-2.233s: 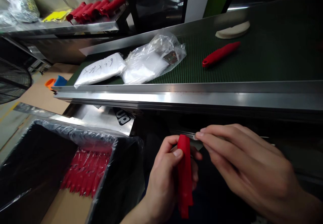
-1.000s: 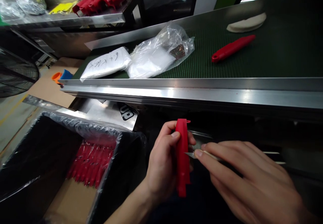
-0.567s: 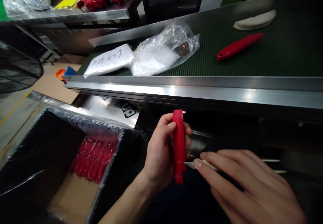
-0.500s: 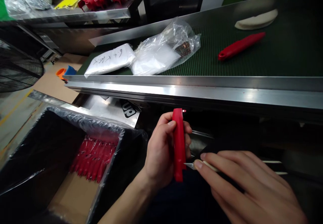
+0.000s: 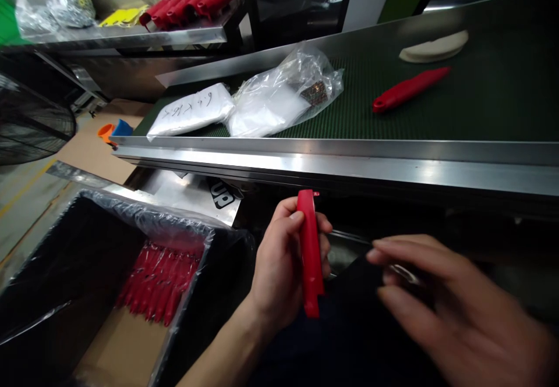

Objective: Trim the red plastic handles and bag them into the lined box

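Observation:
Upright in my left hand (image 5: 279,259) is a red plastic part (image 5: 310,247), with my thumb on its near face and my fingers wrapped behind it. A small step is cut into its lower right edge, and a small bit sticks out at its top. To the right of it, apart from the part, my right hand (image 5: 445,299) is blurred by motion. Its fingers are curled around a thin, shiny tool (image 5: 405,274), most of which is hidden. The blade tip cannot be made out.
Beyond my hands runs a green conveyor belt (image 5: 358,125) with a metal edge, carrying a red part (image 5: 410,89), a pale curved piece (image 5: 434,48) and plastic bags (image 5: 271,107). A lined box (image 5: 205,253) with several red parts stands at left, near a fan (image 5: 35,119).
My right hand has moved right, away from the red part, and the tool's tip no longer touches it. My left hand keeps its hold. The view has shifted slightly.

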Available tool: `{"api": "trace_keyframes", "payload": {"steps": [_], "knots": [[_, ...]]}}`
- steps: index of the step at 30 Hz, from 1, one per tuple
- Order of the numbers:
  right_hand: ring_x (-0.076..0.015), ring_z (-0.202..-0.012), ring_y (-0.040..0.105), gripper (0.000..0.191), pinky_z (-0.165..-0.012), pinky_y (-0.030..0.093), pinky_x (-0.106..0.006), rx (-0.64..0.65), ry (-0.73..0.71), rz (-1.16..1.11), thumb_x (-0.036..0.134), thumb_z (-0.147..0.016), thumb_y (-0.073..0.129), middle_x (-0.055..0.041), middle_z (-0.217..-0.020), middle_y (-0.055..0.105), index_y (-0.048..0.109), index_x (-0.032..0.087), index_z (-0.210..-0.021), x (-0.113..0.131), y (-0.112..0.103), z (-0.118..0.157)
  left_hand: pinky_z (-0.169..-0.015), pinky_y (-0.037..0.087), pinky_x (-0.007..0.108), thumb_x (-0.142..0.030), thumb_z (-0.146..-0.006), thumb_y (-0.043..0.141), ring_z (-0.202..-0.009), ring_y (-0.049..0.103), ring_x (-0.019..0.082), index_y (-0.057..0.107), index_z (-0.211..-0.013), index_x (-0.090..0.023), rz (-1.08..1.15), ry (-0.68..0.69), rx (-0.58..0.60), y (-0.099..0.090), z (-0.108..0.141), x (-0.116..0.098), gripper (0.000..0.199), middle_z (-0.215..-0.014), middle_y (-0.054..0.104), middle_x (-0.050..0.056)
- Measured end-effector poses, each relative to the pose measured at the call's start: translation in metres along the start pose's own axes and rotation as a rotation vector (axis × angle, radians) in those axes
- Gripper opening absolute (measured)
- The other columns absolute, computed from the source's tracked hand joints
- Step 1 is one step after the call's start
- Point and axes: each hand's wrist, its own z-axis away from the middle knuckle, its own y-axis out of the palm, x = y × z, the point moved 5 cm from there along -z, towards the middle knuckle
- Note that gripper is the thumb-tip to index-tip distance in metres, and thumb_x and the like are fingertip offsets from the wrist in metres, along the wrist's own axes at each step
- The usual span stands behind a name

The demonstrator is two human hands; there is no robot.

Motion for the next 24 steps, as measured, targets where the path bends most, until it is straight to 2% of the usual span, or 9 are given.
{"api": "trace_keyframes", "payload": {"steps": [3, 6, 8, 12, 14, 17, 19, 21, 24], "knots": [[-0.0078, -0.089, 0.064, 0.045, -0.073, 0.054, -0.009, 0.136, 0.087, -0.162, 0.042, -0.088, 0.066, 0.0015, -0.105, 0.061, 0.049, 0.033, -0.128, 0.002, 0.024, -0.010, -0.050, 0.042, 0.017, -0.028, -0.095, 0.042, -0.059, 0.048, 0.009, 0.049, -0.102, -0.020, -0.014, -0.028, 0.013, 0.002, 0.004, 0.008, 0.014, -0.084, 0.056, 0.001], [-0.0083, -0.096, 0.063, 0.061, -0.080, 0.054, -0.013, 0.173, 0.200, -0.273, 0.044, -0.082, 0.073, 0.0037, -0.109, 0.058, 0.042, 0.040, -0.134, -0.005, 0.033, -0.024, -0.052, 0.043, 0.017, -0.030, -0.095, 0.043, -0.061, 0.050, 0.008, 0.051, -0.102, -0.019, -0.031, -0.060, 0.014, 0.003, 0.009, 0.016, 0.015, -0.084, 0.057, 0.001], [-0.0064, -0.089, 0.062, 0.052, -0.077, 0.053, -0.012, 0.177, 0.237, -0.318, 0.041, -0.082, 0.073, 0.0056, -0.104, 0.058, 0.049, 0.041, -0.128, -0.009, 0.031, -0.034, -0.048, 0.041, 0.017, -0.033, -0.094, 0.044, -0.056, 0.048, 0.008, 0.051, -0.102, -0.019, -0.041, -0.089, 0.059, 0.003, 0.012, 0.023, 0.017, -0.083, 0.056, 0.001], [-0.0041, -0.071, 0.057, 0.008, -0.064, 0.046, -0.011, 0.221, 0.289, -0.389, 0.032, -0.090, 0.064, 0.0069, -0.083, 0.061, 0.064, 0.029, -0.098, -0.011, 0.021, -0.048, -0.047, 0.039, 0.016, -0.032, -0.084, 0.063, -0.054, 0.044, 0.006, 0.048, -0.109, -0.022, -0.108, -0.147, 0.172, 0.001, 0.017, 0.035, 0.031, -0.074, 0.051, -0.003], [-0.0043, -0.066, 0.056, 0.009, -0.060, 0.045, -0.011, 0.257, 0.337, -0.481, 0.033, -0.093, 0.059, 0.0066, -0.075, 0.061, 0.063, 0.025, -0.091, -0.011, 0.021, -0.049, -0.049, 0.039, 0.016, -0.029, -0.080, 0.070, -0.055, 0.045, 0.005, 0.047, -0.111, -0.024, -0.210, -0.158, 0.191, -0.001, 0.016, 0.039, 0.038, -0.080, 0.052, -0.003], [-0.0045, -0.066, 0.057, 0.019, -0.060, 0.046, -0.012, 0.283, 0.338, -0.540, 0.036, -0.097, 0.052, 0.0058, -0.074, 0.061, 0.064, 0.023, -0.090, -0.010, 0.024, -0.049, -0.048, 0.038, 0.016, -0.029, -0.082, 0.070, -0.053, 0.043, 0.004, 0.048, -0.103, -0.023, -0.316, -0.145, 0.192, 0.001, 0.013, 0.039, 0.031, -0.078, 0.050, -0.004], [-0.0043, -0.065, 0.057, 0.021, -0.060, 0.047, -0.012, 0.261, 0.319, -0.482, 0.036, -0.098, 0.051, 0.0061, -0.073, 0.062, 0.065, 0.023, -0.089, -0.011, 0.021, -0.048, -0.047, 0.035, 0.015, -0.033, -0.082, 0.071, -0.051, 0.039, 0.004, 0.048, -0.098, -0.022, -0.361, -0.129, 0.178, 0.004, 0.011, 0.037, 0.030, -0.072, 0.046, -0.006], [-0.0043, -0.065, 0.060, 0.018, -0.059, 0.048, -0.011, 0.175, 0.318, -0.354, 0.036, -0.098, 0.051, 0.0068, -0.076, 0.064, 0.065, 0.025, -0.096, -0.014, 0.008, -0.045, -0.046, 0.033, 0.015, -0.039, -0.079, 0.074, -0.051, 0.037, 0.003, 0.049, -0.096, -0.021, -0.417, -0.128, 0.134, 0.004, 0.012, 0.036, 0.035, -0.071, 0.045, -0.006], [-0.0055, -0.075, 0.064, 0.017, -0.066, 0.050, -0.013, -0.094, 0.320, 0.024, 0.036, -0.097, 0.053, 0.0066, -0.089, 0.068, 0.062, 0.029, -0.108, -0.024, -0.047, -0.032, -0.046, 0.034, 0.014, -0.047, -0.073, 0.079, -0.051, 0.040, 0.004, 0.051, -0.098, -0.022, -0.492, -0.154, 0.043, -0.010, 0.009, 0.039, 0.046, -0.070, 0.050, -0.005]]}}
